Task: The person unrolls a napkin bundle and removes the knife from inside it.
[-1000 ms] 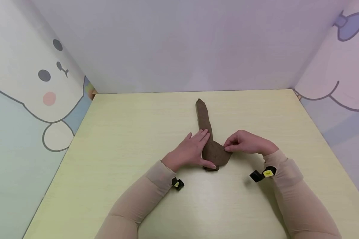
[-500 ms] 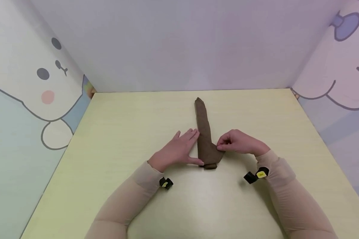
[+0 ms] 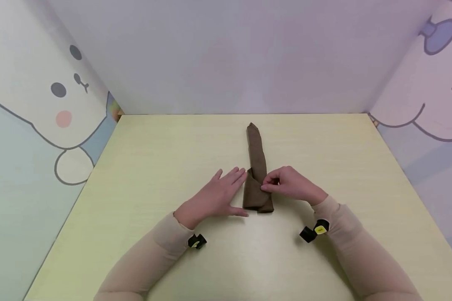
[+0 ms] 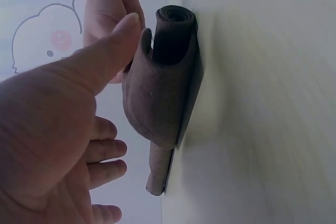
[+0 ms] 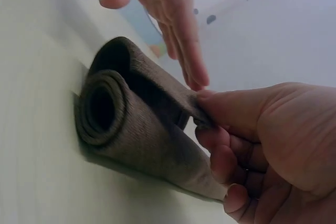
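A brown cloth [image 3: 254, 194] lies on the table, its long narrow part running toward the back and its near end wider. In the right wrist view the cloth [image 5: 152, 145] shows a rolled end with a loose flap lifted over it. My right hand [image 3: 291, 184] pinches the flap's edge between thumb and fingers; in its wrist view the right hand [image 5: 283, 135] holds that edge. My left hand [image 3: 214, 196] is spread just left of the cloth. In the left wrist view the left hand [image 4: 58, 124] has its fingers apart; whether it touches the cloth I cannot tell.
The pale yellow table [image 3: 154, 159] meets a plain light wall [image 3: 226, 58] at its back edge. Side panels with cartoon drawings stand at left and right. A small black device is strapped to each wrist.
My right hand has moved left, drawing the flap over the narrow part of the cloth. My left hand has slid left off the cloth to its side.
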### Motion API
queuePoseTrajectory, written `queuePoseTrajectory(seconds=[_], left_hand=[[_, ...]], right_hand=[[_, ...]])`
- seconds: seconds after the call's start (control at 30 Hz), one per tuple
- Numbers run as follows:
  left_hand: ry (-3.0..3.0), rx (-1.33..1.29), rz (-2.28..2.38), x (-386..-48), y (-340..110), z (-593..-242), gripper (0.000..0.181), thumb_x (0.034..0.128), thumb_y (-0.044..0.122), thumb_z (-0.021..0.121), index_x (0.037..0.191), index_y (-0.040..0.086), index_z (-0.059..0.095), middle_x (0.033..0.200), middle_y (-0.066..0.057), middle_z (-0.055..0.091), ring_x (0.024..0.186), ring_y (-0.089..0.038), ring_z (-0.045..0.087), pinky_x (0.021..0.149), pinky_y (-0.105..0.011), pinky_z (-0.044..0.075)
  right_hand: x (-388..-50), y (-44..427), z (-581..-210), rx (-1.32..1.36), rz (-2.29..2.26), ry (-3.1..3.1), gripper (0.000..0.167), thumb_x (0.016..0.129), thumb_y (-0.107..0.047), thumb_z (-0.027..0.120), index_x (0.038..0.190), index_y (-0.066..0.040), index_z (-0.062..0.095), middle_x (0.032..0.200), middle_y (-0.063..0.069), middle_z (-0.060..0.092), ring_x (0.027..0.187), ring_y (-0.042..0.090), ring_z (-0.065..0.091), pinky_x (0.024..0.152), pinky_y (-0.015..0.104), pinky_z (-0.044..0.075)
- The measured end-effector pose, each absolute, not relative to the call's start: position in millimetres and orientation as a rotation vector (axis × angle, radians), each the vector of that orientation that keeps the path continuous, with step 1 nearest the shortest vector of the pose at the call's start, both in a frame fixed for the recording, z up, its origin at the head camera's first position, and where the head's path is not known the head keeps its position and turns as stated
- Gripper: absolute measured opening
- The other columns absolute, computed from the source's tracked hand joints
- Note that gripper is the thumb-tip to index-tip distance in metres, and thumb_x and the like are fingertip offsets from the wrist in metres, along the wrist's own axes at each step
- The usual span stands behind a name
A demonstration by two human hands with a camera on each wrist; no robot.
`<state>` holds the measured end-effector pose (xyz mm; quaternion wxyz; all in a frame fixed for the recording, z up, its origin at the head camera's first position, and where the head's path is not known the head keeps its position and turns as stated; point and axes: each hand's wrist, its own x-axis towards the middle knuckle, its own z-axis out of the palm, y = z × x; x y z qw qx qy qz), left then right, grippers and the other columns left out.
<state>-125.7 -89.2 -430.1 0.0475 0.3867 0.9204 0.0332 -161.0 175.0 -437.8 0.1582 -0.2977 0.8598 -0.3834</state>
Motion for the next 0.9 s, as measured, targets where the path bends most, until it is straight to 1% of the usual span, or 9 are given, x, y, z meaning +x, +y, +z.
queuePoseTrajectory(seconds=[0.3,0.43,0.73,0.9], left_hand=[[2.85,1.313,0.142,-121.9,-83.0,-433.1,0.093,0.0839,0.065,0.059,0.15,0.006,0.033,0.155,-0.01,0.031,0.142,-0.022,0.027,0.107,-0.054,0.031],[2.862,1.326,0.136,-121.8,-80.2,-436.2,0.087,0.0859,0.061,0.061,0.149,0.006,0.035,0.153,-0.01,0.033,0.141,-0.022,0.03,0.107,-0.054,0.031],[2.876,1.34,0.119,-123.8,-80.2,-439.4,0.085,0.0858,0.059,0.062,0.148,0.006,0.038,0.152,-0.009,0.037,0.14,-0.023,0.032,0.106,-0.054,0.032],[2.875,1.351,0.108,-126.3,-79.0,-443.6,0.085,0.0854,0.06,0.062,0.147,0.006,0.039,0.151,-0.009,0.038,0.14,-0.023,0.031,0.106,-0.054,0.032]], right_hand=[[-155.7,161.0,-440.9,-0.853,-1.094,2.525,0.007,0.088,-0.024,0.072,0.081,-0.022,0.074,0.069,-0.011,0.065,0.058,0.006,0.05,0.053,0.023,0.041],[-154.4,159.6,-444.1,-0.85,-1.087,2.545,0.007,0.088,-0.023,0.072,0.081,-0.022,0.073,0.069,-0.013,0.065,0.058,0.006,0.049,0.052,0.022,0.041],[-153.4,156.9,-445.3,-0.868,-1.096,2.567,0.007,0.088,-0.023,0.073,0.081,-0.022,0.073,0.069,-0.015,0.065,0.058,0.005,0.049,0.052,0.022,0.041],[-155.2,159.1,-443.4,-0.859,-1.081,2.602,0.006,0.089,-0.025,0.071,0.085,-0.024,0.073,0.074,-0.015,0.065,0.058,0.006,0.049,0.054,0.023,0.042]])
